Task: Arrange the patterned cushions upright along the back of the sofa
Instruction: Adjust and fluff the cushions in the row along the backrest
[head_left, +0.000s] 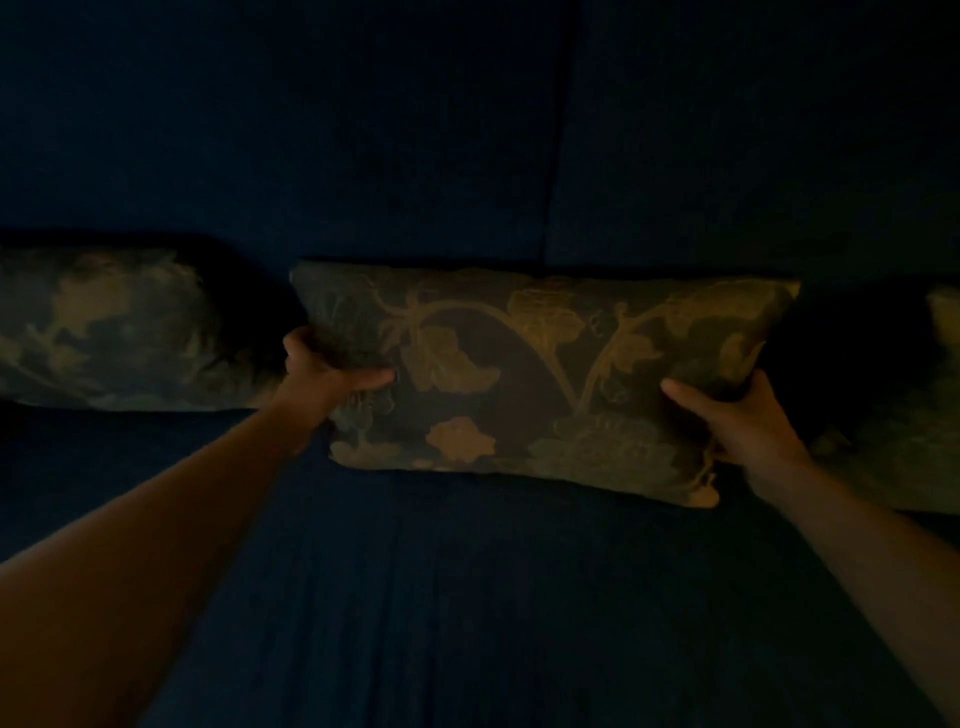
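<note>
The scene is very dim. A floral-patterned cushion (524, 379) stands on its long edge against the dark blue sofa back (363, 156), near the middle. My left hand (327, 371) grips its left edge, thumb on the front face. On the cushion's right edge my right hand (743, 421) holds the lower corner. A second patterned cushion (104, 327) leans against the back at the left. A third patterned cushion (930, 405) shows partly at the right frame edge.
The dark blue seat (467, 597) stretches in front of the cushions. A vertical seam (558, 156) splits the sofa back into two panels above the held cushion.
</note>
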